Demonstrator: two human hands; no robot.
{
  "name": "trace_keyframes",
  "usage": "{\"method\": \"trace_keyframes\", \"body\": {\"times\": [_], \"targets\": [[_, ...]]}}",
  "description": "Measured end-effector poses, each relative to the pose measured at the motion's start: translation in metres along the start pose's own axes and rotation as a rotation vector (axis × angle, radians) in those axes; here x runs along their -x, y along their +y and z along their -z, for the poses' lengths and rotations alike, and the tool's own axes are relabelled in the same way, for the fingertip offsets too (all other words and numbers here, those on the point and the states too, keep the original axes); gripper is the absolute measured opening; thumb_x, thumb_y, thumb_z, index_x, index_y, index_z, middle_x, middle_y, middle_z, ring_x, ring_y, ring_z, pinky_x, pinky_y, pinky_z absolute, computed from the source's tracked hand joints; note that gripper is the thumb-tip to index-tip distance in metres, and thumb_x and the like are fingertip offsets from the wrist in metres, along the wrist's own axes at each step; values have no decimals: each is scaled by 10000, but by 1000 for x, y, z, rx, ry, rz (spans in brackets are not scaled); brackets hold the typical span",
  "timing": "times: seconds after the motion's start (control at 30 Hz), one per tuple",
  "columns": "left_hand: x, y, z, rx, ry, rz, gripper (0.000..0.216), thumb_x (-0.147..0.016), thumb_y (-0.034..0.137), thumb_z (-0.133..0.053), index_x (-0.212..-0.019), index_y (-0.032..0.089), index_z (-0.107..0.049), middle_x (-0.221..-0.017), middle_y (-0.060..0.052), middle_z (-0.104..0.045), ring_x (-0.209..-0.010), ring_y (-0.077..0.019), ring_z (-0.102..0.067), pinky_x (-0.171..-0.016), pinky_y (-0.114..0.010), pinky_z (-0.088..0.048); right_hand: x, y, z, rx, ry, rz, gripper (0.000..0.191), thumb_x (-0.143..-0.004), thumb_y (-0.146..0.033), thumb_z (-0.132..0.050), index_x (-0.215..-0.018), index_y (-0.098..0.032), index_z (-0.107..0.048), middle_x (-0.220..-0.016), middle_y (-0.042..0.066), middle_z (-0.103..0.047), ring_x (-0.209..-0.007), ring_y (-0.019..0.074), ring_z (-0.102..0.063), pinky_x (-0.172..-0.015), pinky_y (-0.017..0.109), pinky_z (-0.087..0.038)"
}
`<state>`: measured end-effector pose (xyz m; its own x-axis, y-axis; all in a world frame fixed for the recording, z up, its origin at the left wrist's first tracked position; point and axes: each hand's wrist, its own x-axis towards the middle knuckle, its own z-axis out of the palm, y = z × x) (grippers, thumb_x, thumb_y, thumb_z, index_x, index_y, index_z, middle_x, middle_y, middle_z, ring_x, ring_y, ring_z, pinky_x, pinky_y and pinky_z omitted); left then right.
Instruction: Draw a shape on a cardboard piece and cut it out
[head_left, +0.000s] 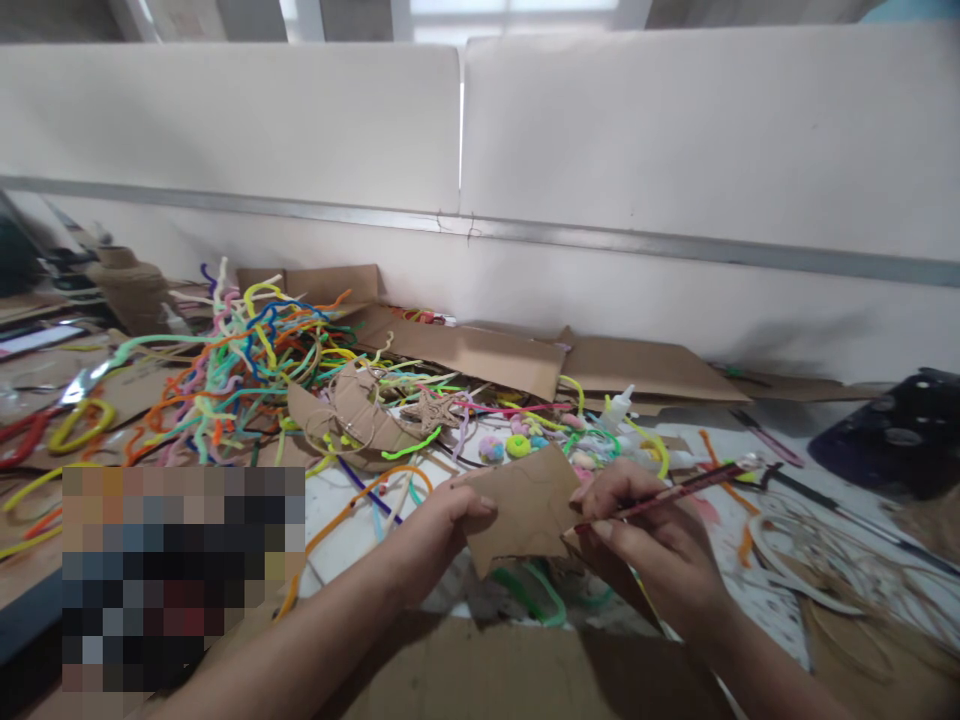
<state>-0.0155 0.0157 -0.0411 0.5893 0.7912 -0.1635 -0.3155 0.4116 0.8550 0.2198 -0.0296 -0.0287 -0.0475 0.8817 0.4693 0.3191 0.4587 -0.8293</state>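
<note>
A small piece of brown cardboard (pixel 521 510) is held up over the cluttered table, its lower edge uneven. My left hand (pixel 442 525) grips it at the left edge, thumb on top. In my right hand (pixel 645 535) is a dark red pencil (pixel 682 492), its sharpened tip near the cardboard's lower right corner; I cannot tell whether it touches. Faint curved lines show on the cardboard. Beyond it lie a cardboard crescent (pixel 367 410) wound with twine, a twine-wrapped star (pixel 429 408) and several fuzzy pom-pom-like pieces (pixel 517 446).
Colourful pipe cleaners (pixel 240 350) heap at the left, near yellow-handled scissors (pixel 82 425). Cardboard strips (pixel 465 350) line the white partition (pixel 675 140). A glue bottle (pixel 619 408) stands behind my right hand. Loose twine (pixel 847 560) and a dark object (pixel 892 435) are at right.
</note>
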Motion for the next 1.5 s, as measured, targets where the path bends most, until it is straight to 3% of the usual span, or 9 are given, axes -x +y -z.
{"method": "trace_keyframes", "body": {"times": [0.17,0.37,0.6,1.0,1.5], "targets": [[0,0,-1,0,8,4,449,-674,320,-663,-1059,116,-773,-910,-118,-766,-845,-253,-677,-757,-325,-488,1,0,-1,-31,-5,-26,129,-826,-165,-631,-741,-261,-638,-704,2,-613,-789,246,-646,-612,315,-463],[0,0,-1,-8,41,34,485,-638,326,-681,-1072,126,-764,-911,-112,-767,-865,-255,-670,-769,-326,-491,4,3,-5,-96,-22,-82,118,-852,-183,-638,-754,-249,-629,-720,-5,-600,-628,189,-549,-551,301,-431],[-1,-2,2,-2,43,31,484,-653,327,-689,-1083,113,-749,-938,-125,-755,-873,-252,-659,-764,-321,-479,5,4,-2,-64,-40,-65,117,-860,-176,-632,-778,-258,-643,-738,13,-614,-791,239,-621,-607,311,-454],[0,0,-2,15,25,-2,429,-643,303,-685,-1025,125,-767,-859,-94,-751,-842,-241,-662,-775,-315,-483,7,9,-5,-90,-63,-79,139,-925,-221,-609,-791,-256,-618,-750,-1,-589,-681,201,-538,-598,310,-428],[0,1,-4,21,-18,-41,369,-679,280,-651,-982,112,-778,-793,-98,-734,-766,-236,-651,-717,-315,-473,7,0,-13,-105,5,-128,158,-897,-281,-664,-752,-245,-611,-692,1,-570,-656,197,-506,-581,307,-407]]}}
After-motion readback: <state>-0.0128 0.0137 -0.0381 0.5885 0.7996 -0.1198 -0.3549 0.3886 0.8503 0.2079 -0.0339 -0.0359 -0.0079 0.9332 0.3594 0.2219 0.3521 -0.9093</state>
